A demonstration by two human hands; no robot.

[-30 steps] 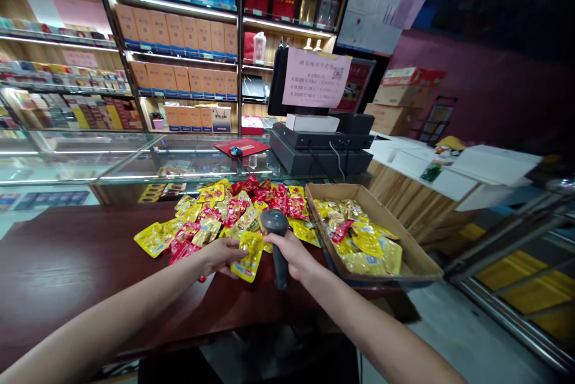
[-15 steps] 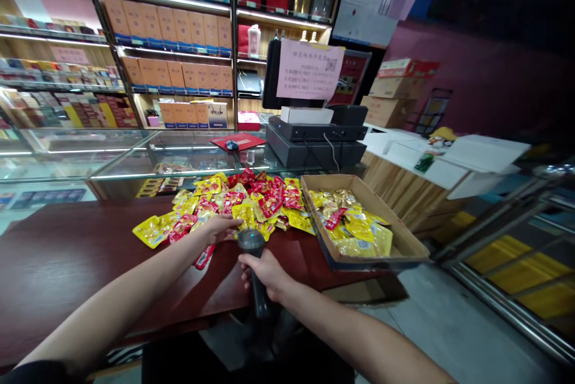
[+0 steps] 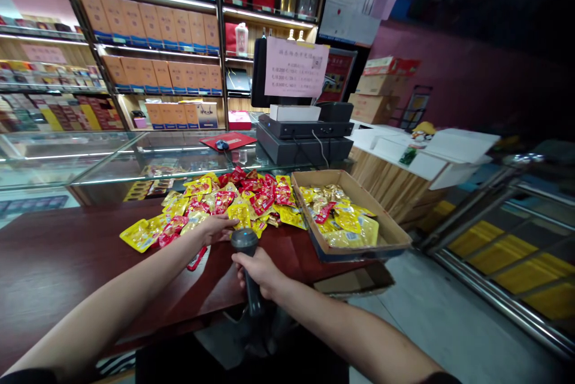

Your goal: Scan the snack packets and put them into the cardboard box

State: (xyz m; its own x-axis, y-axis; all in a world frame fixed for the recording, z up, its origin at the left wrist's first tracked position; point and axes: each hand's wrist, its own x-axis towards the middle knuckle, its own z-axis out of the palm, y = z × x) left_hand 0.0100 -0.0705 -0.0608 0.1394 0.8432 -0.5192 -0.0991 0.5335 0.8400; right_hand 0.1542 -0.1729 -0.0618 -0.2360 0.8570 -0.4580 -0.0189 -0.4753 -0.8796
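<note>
A heap of yellow and red snack packets [image 3: 224, 201] lies on the dark red table [image 3: 58, 252]. At its near edge, my left hand [image 3: 215, 229] has its fingers at a yellow packet [image 3: 239, 214]; whether they grip it is hard to make out. My right hand [image 3: 261, 271] is wrapped round the handle of a dark handheld scanner [image 3: 245, 241], whose head points up, close to the fingertips of my left hand. To the right, an open cardboard box [image 3: 395, 239] holds more packets, mostly yellow.
Behind the heap is a glass counter [image 3: 175, 147] with a red mat and mouse [image 3: 222, 145]. A monitor with a pink sign [image 3: 294, 69] stands on a black cash drawer [image 3: 300, 147]. A flattened carton [image 3: 354, 281] sits below the box; metal railing [image 3: 494, 288] is at the right.
The view has turned slightly right, so the scene sits further left in the picture. Both hands keep nearly the same pose, with the scanner still in my right hand.
</note>
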